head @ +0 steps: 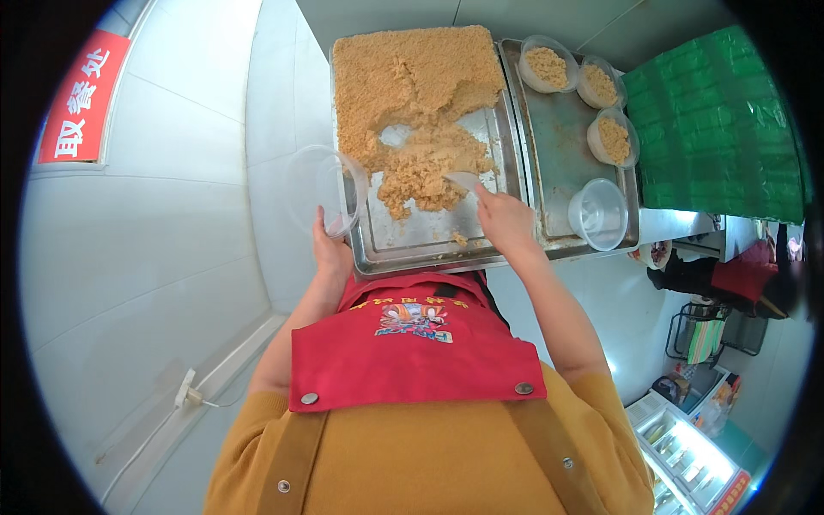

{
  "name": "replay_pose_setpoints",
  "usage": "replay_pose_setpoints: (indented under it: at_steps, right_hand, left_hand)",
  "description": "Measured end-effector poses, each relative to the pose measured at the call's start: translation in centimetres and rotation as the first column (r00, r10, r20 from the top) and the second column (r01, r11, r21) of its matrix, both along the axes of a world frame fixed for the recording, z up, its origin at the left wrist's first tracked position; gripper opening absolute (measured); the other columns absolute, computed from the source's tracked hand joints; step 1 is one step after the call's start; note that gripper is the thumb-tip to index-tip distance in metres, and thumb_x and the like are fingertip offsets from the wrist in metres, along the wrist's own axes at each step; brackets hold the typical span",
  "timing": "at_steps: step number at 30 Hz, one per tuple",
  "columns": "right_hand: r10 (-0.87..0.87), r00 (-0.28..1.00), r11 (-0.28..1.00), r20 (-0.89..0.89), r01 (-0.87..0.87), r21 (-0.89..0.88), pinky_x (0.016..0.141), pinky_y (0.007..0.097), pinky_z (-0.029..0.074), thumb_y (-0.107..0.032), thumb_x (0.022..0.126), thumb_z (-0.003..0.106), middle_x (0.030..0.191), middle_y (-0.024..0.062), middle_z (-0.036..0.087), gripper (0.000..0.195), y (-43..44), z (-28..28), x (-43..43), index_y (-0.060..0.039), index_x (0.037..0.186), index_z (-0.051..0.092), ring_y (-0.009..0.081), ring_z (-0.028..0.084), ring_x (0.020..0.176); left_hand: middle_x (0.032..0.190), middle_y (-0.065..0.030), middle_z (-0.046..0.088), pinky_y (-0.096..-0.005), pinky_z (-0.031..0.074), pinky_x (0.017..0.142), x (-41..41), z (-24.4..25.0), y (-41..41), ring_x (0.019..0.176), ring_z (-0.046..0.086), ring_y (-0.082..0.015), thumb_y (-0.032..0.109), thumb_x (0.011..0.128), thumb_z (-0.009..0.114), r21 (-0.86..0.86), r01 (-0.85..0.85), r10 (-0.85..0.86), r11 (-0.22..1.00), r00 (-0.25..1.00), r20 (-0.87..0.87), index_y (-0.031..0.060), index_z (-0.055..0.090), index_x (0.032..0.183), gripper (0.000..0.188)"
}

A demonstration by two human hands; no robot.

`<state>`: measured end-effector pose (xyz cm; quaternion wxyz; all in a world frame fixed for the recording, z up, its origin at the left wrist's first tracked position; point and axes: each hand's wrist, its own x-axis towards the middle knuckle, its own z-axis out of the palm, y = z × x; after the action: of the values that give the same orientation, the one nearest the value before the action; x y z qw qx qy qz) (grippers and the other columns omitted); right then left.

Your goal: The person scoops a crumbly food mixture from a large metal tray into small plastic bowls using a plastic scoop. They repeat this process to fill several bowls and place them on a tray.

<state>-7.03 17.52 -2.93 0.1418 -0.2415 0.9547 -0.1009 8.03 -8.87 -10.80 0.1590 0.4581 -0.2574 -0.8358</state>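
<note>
My left hand point(331, 248) grips a clear round plastic tub point(306, 193) by its lower edge, beside the left rim of a metal tray point(425, 254). No food shows inside that tub. In my right hand point(505, 219) is a pale flat scoop or scraper point(465, 180), its blade touching loose tan crumbly food point(425, 183). A large block of the same crumb-covered food point(412, 71) fills the far part of the tray, its near edge broken away. Bare metal shows around the loose pile, and a small clump lies near the front rim.
A second metal tray point(560, 148) adjoins on the right. It bears several clear tubs with tan crumbs, such as one tub point(548, 64) at the back, and one tub without food point(599, 215) in front. A green-wrapped stack point(714, 129) stands right. Another person point(740, 277) is farther right.
</note>
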Motion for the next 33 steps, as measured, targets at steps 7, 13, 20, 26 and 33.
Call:
replay_pose_setpoints:
  at_steps: [7,13,20,26,33]
  right_hand:
    - [-0.138,0.988,0.982,0.064,0.145,-0.123,0.069,0.0496,0.051,-0.030,0.094,0.051,0.087,0.0187,0.067,0.028,-0.8,-4.6,-2.1,-0.0095,0.096,0.071,0.0394,0.064,0.076]
    - [-0.118,0.980,0.984,-0.157,0.095,-0.148,0.065,0.0501,0.052,-0.019,0.092,0.050,0.084,0.0208,0.066,0.032,-1.3,-0.5,-3.1,-0.0047,0.120,0.059,0.0385,0.065,0.074]
    - [0.062,0.998,0.989,-0.018,-0.059,0.133,0.056,0.0450,0.054,-0.010,0.086,0.050,0.089,0.0185,0.065,0.054,-2.9,-6.9,6.2,0.0032,0.138,0.040,0.0350,0.068,0.066]
    - [0.061,0.991,0.994,-0.122,-0.072,-0.084,0.065,0.0519,0.051,-0.006,0.084,0.051,0.094,0.0206,0.064,0.054,-4.2,-1.5,-0.1,-0.0067,0.138,0.041,0.0347,0.068,0.073]
    - [0.186,0.982,0.970,-0.018,-0.181,0.161,0.063,0.0463,0.051,-0.009,0.086,0.052,0.094,0.0131,0.065,0.054,-2.6,-4.3,2.9,-0.0107,0.139,0.042,0.0331,0.067,0.070]
  left_hand:
    - [0.140,-0.0196,0.045,-0.0435,0.034,0.108,-0.7,0.5,0.4,0.124,0.047,-0.0319,0.044,0.097,0.046,-0.017,-0.020,0.020,1.000,1.000,0.011,0.0139,0.034,0.147,0.060]
    - [0.139,-0.0195,0.046,-0.0412,0.035,0.108,0.6,-2.8,-0.8,0.124,0.048,-0.0309,0.044,0.097,0.046,0.087,-0.022,0.027,0.996,0.998,-0.058,0.0180,0.034,0.147,0.058]
    - [0.137,-0.0199,0.048,-0.0410,0.035,0.108,-0.1,-1.3,0.1,0.122,0.049,-0.0311,0.044,0.097,0.047,-0.014,-0.021,0.021,1.000,1.000,-0.001,0.0169,0.034,0.147,0.059]
    - [0.137,-0.0210,0.048,-0.0423,0.035,0.107,0.2,-1.1,0.1,0.122,0.049,-0.0325,0.044,0.097,0.047,-0.031,-0.012,0.012,0.999,1.000,-0.009,0.0172,0.032,0.149,0.060]
    - [0.141,-0.0217,0.044,-0.0427,0.034,0.109,0.6,-2.4,-0.1,0.124,0.048,-0.0334,0.044,0.097,0.045,-0.066,-0.009,0.005,0.998,0.999,-0.053,0.0186,0.027,0.151,0.062]
